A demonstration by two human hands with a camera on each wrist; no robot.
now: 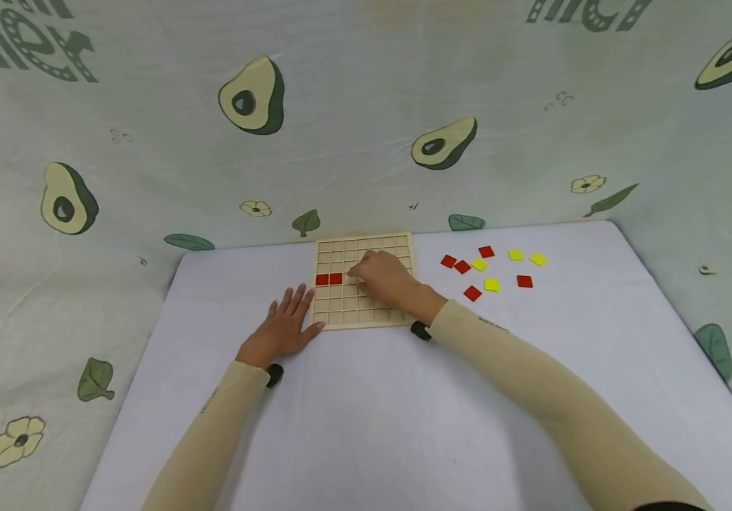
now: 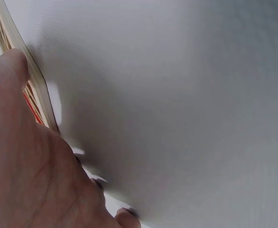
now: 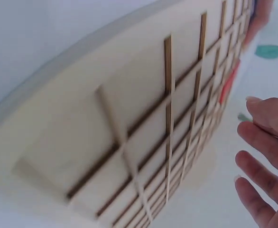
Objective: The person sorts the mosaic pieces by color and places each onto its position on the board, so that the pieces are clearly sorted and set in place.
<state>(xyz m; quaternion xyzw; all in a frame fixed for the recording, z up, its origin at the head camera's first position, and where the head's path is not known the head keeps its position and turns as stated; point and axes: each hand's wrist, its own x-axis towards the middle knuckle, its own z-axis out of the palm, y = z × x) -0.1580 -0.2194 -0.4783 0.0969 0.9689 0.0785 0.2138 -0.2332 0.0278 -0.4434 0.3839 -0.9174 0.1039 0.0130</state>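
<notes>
A pale wooden grid board (image 1: 340,316) lies near the back of the table. Two red square tiles (image 1: 336,279) sit side by side in its cells at the left edge. My left hand (image 1: 284,328) rests with fingers spread on the table beside the board, its thumb at the board's near left corner; the left wrist view shows that thumb over the wooden rim (image 2: 44,102). My right hand (image 1: 386,278) is over the board, fingertips just right of the red tiles. In the right wrist view its fingers (image 3: 260,142) are loosely bent, with no tile visible between them.
Right of the board several loose tiles lie scattered on the white table (image 1: 404,411), among them a red tile (image 1: 525,281) and a yellow tile (image 1: 491,284). A cloth (image 1: 353,177) printed with avocados hangs behind and around the table.
</notes>
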